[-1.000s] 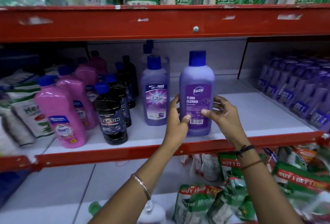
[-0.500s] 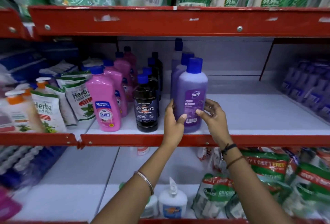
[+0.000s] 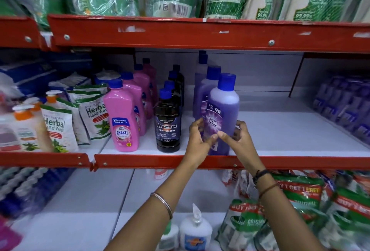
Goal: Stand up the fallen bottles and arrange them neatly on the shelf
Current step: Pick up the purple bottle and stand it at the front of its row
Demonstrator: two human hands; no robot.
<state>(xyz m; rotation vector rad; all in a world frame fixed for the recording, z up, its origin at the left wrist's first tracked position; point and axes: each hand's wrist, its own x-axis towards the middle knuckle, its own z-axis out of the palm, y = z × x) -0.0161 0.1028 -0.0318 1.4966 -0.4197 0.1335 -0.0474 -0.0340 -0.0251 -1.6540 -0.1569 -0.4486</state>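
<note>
A purple Bactin bottle (image 3: 223, 108) with a blue cap stands upright at the front of the white middle shelf (image 3: 280, 130). My left hand (image 3: 198, 138) grips its lower left side and my right hand (image 3: 237, 137) its lower right, fingertips meeting on the label. Two more purple bottles (image 3: 206, 88) line up behind it. To its left runs a row of black Bactin bottles (image 3: 167, 128), then a row of pink Shakti bottles (image 3: 122, 118). All of these stand upright.
Herbal hand wash pouches (image 3: 60, 128) and pump bottles (image 3: 22, 124) fill the left bay. Wrapped purple bottles (image 3: 344, 108) lie at the far right. A red beam (image 3: 200, 32) runs overhead. Green refill pouches (image 3: 300, 200) and white pump bottles (image 3: 195, 228) sit below.
The purple bottle has been turned so its "Buy 1 Get 1 Free" label faces front-left. Both hands have shifted lower around it. The view has moved left.
</note>
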